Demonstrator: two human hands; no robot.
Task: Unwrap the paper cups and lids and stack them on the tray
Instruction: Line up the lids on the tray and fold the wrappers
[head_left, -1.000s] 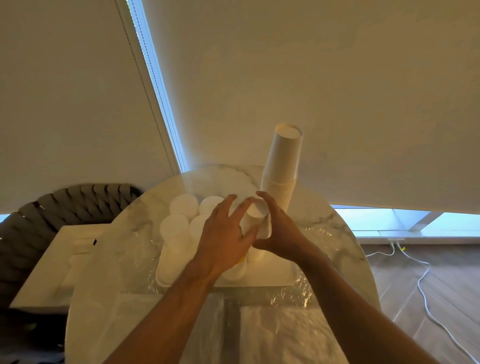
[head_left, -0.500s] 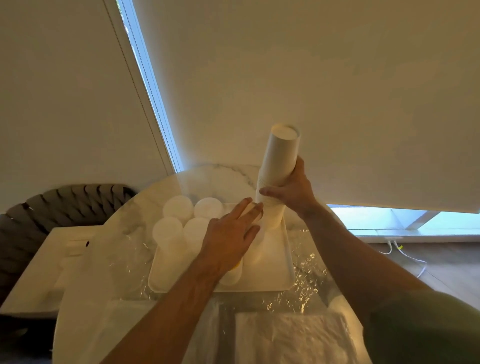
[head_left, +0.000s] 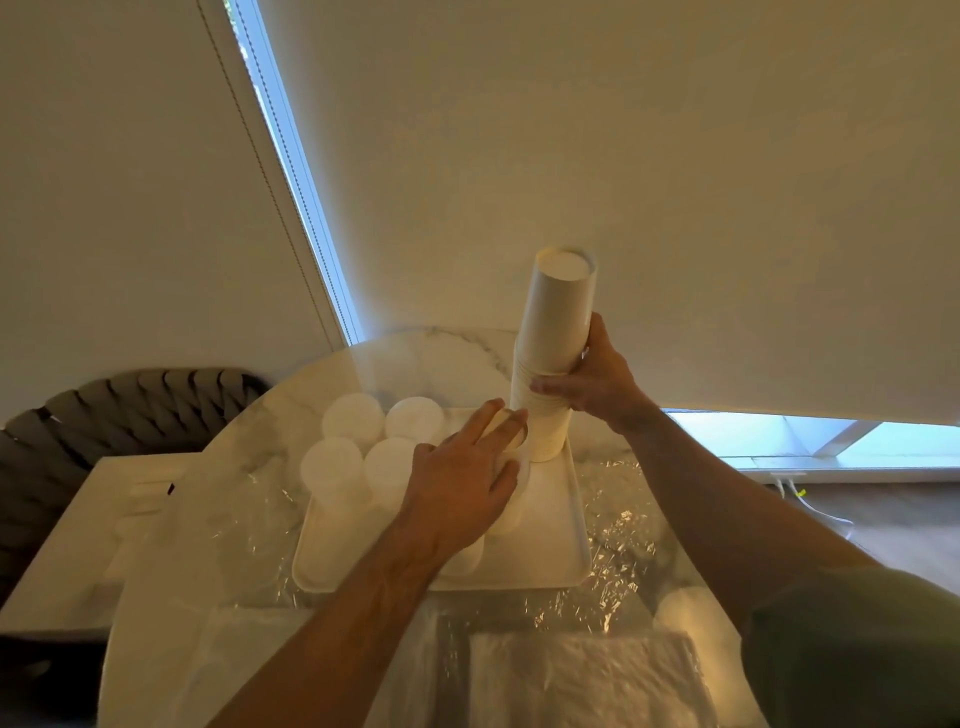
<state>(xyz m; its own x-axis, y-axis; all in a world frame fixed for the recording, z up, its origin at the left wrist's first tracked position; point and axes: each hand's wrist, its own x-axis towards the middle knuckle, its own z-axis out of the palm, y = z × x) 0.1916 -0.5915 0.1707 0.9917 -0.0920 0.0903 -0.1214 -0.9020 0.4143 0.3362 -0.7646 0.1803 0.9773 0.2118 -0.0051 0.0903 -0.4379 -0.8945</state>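
So nearest the camera, across the bottom of the frame, there's crinkled clear plastic wrap lying loose on the marble table, and it looks slippery and clingy, nothing you'd want under a cup. Just past it in the lower middle sits the white tray. The left hand comes up from the bottom centre, fingers straight and only slightly spread, palm down on a short stack of cups in the middle of the tray; it's pressing or resting, not curled round anything I can see. Left of it, four white round tops stand bunched together; lids or upturned cups, can't tell. Further back, centre right, the right hand wraps round the tall cup stack about halfway up, thumb toward the camera. That stack stands on the tray's far end, leaning a little to the right. My guess: paper cups weigh next to nothing and crush easily, so a tower like that is tippy, and a gentle mid-height hold makes sense.
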